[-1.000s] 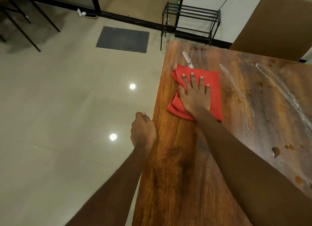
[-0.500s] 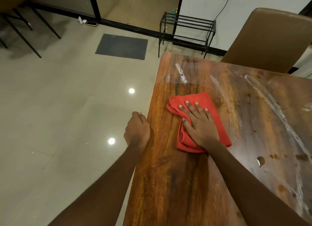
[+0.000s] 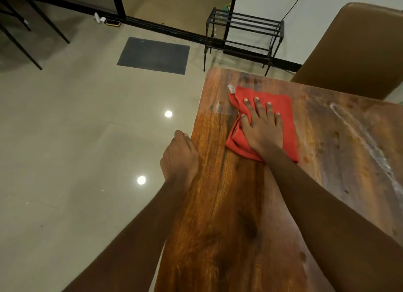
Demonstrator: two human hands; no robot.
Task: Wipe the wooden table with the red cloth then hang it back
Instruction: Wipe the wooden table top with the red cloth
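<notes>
1. The cloth (image 3: pixel 285 104) is pressed onto the desk (image 3: pixel 218 204), near its far left corner, by the right hand (image 3: pixel 261 132), fingers straight.
2. The left hand (image 3: pixel 180 158) is set against the desk's left edge; its grip cannot be told.

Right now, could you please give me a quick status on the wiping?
Right hand flat on red cloth, near far-left corner. Left hand at wooden table edge, fingers hidden. White streaks to the right, unwiped.
</notes>
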